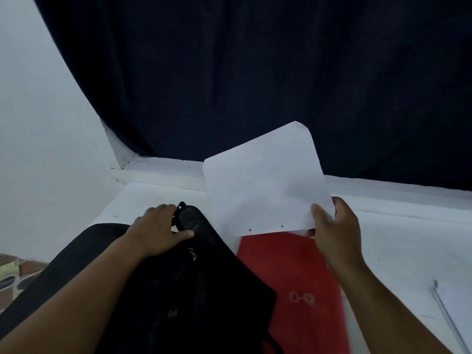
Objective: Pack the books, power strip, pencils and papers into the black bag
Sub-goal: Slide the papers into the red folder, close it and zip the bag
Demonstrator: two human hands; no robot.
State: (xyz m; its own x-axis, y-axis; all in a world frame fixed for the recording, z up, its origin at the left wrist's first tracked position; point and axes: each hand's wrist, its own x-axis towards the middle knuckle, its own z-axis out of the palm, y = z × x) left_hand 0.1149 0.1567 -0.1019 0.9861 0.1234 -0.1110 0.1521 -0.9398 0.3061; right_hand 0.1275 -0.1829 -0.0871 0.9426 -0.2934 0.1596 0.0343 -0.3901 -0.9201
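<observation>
Step in hand: papers being packed. A white sheet (268, 182) is pinched at its lower right corner by the right hand (334, 226), grip clamped on it, held tilted above a red folder (293, 290) on the white tabletop (408, 238). The black bag (204, 277), left of the folder, is gripped at its top edge by the left hand (158, 226). Next, prob.: bag mouth to be pulled open, sheet slid in w/o creasing. Sheet looks thin, blank, flexible, two small dots near bottom edge.
</observation>
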